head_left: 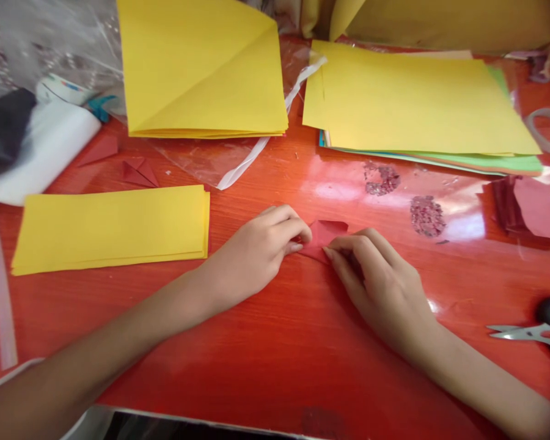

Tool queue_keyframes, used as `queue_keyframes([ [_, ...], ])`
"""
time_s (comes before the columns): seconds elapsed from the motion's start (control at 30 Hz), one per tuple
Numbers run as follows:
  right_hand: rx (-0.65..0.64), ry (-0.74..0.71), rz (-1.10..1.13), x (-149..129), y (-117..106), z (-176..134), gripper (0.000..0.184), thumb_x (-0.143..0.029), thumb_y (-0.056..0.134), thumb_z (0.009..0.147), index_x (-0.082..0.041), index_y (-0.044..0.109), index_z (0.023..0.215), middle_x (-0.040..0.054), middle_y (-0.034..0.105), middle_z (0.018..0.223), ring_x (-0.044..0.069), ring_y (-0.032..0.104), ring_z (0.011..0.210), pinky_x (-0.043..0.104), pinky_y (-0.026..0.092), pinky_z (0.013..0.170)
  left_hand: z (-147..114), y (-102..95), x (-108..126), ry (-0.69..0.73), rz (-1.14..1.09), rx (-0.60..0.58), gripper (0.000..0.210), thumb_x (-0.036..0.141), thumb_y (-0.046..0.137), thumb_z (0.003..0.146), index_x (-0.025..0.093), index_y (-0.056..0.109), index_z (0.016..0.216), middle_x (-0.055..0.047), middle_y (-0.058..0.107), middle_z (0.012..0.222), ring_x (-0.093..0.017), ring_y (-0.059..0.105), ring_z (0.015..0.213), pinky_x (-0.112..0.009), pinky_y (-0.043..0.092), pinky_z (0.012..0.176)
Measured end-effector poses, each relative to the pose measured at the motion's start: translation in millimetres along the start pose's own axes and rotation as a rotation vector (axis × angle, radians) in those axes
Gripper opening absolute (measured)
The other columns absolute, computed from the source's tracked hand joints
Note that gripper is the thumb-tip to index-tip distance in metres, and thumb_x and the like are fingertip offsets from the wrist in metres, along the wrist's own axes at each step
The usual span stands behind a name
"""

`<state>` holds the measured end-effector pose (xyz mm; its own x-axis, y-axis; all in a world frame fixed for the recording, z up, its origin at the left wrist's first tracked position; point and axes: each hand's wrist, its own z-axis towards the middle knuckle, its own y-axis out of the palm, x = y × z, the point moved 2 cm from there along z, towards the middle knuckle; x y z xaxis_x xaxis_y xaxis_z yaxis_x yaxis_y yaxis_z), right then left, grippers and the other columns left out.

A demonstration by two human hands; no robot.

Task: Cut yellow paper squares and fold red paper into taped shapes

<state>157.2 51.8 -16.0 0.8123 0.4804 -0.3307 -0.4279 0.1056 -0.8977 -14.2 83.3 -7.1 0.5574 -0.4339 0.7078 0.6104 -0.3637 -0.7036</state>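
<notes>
A small piece of folded red paper point(319, 237) lies between my two hands at the middle of the table. My left hand point(270, 241) has its fingers closed on the paper's left edge. On the other side my right hand point(378, 269) pinches the near right edge between thumb and forefinger. One flap stands slightly raised at the paper's far side. Two more folded red paper pieces, one of them a triangle with creases point(139, 172), rest at the upper left. Left of my left hand is a stack of yellow paper strips point(114, 229).
Large yellow sheets point(201, 73) sit at the back over a plastic bag. Further right is a stack of coloured sheets point(417, 101), yellow on top. Scissors point(531, 333) lie at the right edge, below pink and red paper pieces point(541, 205). A white roll point(59, 146) is at left.
</notes>
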Motion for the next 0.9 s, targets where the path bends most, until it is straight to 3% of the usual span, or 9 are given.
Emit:
queue_keyframes([
  [0.1,-0.001,0.003,-0.012,-0.2,0.0,0.5,0.006,-0.019,0.048,0.090,-0.018,0.053,0.087,0.0055,0.059,0.078,0.015,0.057,0.062,0.026,0.042,0.050,-0.7,-1.1,-0.2,0.011,0.010,0.015,0.023,0.001,0.043,0.086,0.015,0.061,0.091,-0.002,0.058,0.093,-0.011,0.054,0.087,-0.024,0.044,0.080],
  [0.33,0.000,0.014,-0.031,-0.5,0.4,0.5,0.006,-0.019,0.047,0.090,-0.020,0.052,0.086,0.0051,0.059,0.077,0.015,0.056,0.060,0.026,0.041,0.049,-0.8,-9.2,-2.2,0.039,0.014,-0.075,0.031,0.000,0.042,0.086,0.016,0.065,0.099,-0.003,0.062,0.099,-0.011,0.057,0.091,-0.024,0.045,0.084],
  [0.57,-0.017,0.022,-0.050,0.2,2.1,-1.4,0.009,-0.020,0.046,0.090,-0.018,0.054,0.085,0.0060,0.058,0.079,0.016,0.056,0.063,0.027,0.042,0.051,-2.2,-12.4,-2.6,0.116,0.097,-0.100,0.024,0.003,0.041,0.087,0.014,0.063,0.092,-0.003,0.058,0.094,-0.011,0.055,0.089,-0.022,0.044,0.082],
  [0.73,-0.011,0.024,-0.067,-0.2,2.2,-1.3,0.010,-0.021,0.046,0.091,-0.018,0.054,0.085,0.0061,0.058,0.078,0.016,0.056,0.063,0.027,0.042,0.052,-5.6,-17.6,2.2,0.185,0.283,-0.175,0.024,0.004,0.039,0.086,0.014,0.061,0.089,-0.006,0.058,0.097,-0.016,0.054,0.092,-0.030,0.044,0.085],
  [0.9,-0.014,0.030,-0.088,-0.8,3.2,-0.9,0.010,-0.022,0.045,0.091,-0.020,0.052,0.085,0.0060,0.058,0.078,0.017,0.056,0.063,0.028,0.041,0.051,-3.8,-15.5,2.8,0.155,0.285,-0.132,0.014,0.016,0.047,0.089,0.013,0.059,0.084,-0.006,0.057,0.090,-0.017,0.051,0.086,-0.031,0.043,0.082],
])
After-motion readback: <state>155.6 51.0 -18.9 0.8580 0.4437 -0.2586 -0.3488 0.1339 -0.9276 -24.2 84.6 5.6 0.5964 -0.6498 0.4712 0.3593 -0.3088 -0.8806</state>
